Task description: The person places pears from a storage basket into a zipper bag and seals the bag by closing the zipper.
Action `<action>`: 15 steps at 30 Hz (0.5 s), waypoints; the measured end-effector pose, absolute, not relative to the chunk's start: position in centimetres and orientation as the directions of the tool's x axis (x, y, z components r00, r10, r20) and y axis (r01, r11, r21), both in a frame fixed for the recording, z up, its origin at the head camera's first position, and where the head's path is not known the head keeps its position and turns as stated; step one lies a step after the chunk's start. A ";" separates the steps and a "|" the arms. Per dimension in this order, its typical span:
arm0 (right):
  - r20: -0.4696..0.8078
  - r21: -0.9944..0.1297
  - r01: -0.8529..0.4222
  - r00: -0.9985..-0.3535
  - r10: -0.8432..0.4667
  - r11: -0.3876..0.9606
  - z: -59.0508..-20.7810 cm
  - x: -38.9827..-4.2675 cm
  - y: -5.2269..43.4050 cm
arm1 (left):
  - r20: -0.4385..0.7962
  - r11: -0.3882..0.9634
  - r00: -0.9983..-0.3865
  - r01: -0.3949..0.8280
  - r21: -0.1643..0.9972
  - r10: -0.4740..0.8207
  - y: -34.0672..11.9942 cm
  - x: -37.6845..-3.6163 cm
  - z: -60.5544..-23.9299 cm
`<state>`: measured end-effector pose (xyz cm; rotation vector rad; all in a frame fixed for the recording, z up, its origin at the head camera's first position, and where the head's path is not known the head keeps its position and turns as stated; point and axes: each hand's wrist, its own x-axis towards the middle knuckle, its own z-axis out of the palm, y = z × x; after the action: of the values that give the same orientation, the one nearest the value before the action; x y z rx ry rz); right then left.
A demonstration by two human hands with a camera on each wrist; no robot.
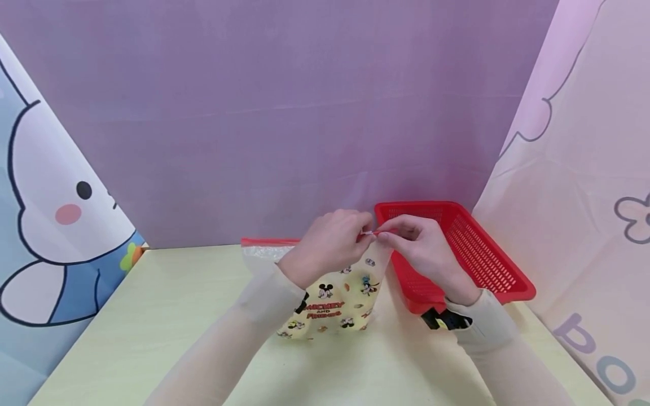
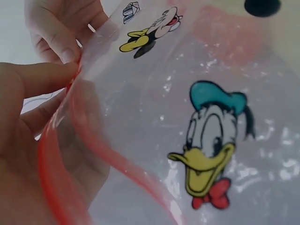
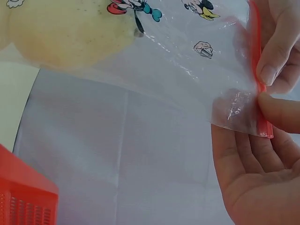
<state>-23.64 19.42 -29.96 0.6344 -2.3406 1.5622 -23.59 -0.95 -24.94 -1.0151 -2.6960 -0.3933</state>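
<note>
Just below the centre of the head view, both hands meet at the top edge of a clear cartoon-printed zip bag point(image 1: 332, 304) that stands on the pale table point(image 1: 167, 316). The left hand point(image 1: 327, 245) pinches the red zip strip point(image 2: 51, 154) between thumb and fingers, and the right hand point(image 1: 424, 248) pinches the same strip at its end, thumb against forefinger, as the right wrist view shows in the right of its frame. Something pale and rounded point(image 3: 61, 33), perhaps a fruit, sits inside the bag at the upper left of that view; what it is cannot be told for sure. A red basket point(image 1: 472, 254) stands just right of the hands, near the purple backdrop point(image 1: 284, 113).

In the left wrist view the two sides of the strip look parted lower down. The likely risk is a half-sealed bag: if the fingers slide along slightly misaligned, the tracks may skip. The film is slippery, so either pinch could slip, and the bag could tip with its contents.
</note>
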 end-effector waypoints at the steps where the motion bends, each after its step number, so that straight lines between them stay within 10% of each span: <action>1: 0.448 -0.804 -0.496 -0.868 -0.213 0.329 -30.0 -23.7 19.4 | 0.310 0.722 -0.729 0.673 0.161 0.610 -1.0 -23.6 -25.0; 15: 0.480 -0.783 -0.514 -0.858 -0.185 0.351 -30.2 -23.8 19.4 | 0.324 0.715 -0.704 0.691 0.107 0.632 -3.5 -23.7 -24.7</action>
<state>-23.84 19.37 -30.21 0.6195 -2.3106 1.5083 -23.67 -3.55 -24.75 -1.0465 -2.6580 -0.3212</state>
